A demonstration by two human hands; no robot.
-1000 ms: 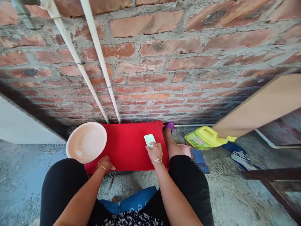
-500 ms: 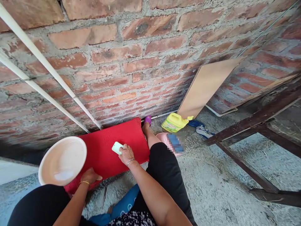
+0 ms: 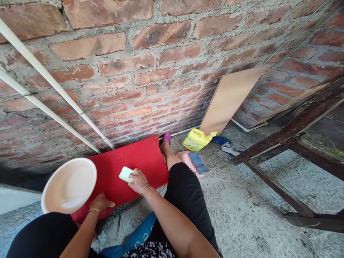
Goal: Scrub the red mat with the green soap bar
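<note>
on the long, bright red, rough-looking cloth, the flat pale green block with rounded corners comes toward the middle

compared with one second ago, the bare right hand has moved from near the right end of the cloth to about its middle, so the work now reaches nearer to the wide, round, cream-coloured basin at the left end. the camera has also turned to the right. the fingers of the right hand are closed around the near end of the block, which seems to lie against the cloth; if it is soap or a brush, i cannot tell. the left hand remains at the front edge of the cloth, near the basin, with the thumb stretched out; its other fingers are hidden, so i cannot tell whether they grip.

from this view the basin hides part of the left end, and with the left hand and the black-clothed left knee it makes that side crowded, i judge. the right leg passes close beside the right end. farther right, on the floor, are a bright yellow jug with handle, a pink thing partly covered by a blurred blue patch, and a blue and white sandal. a dark brown frame stands well apart from the hands
</note>
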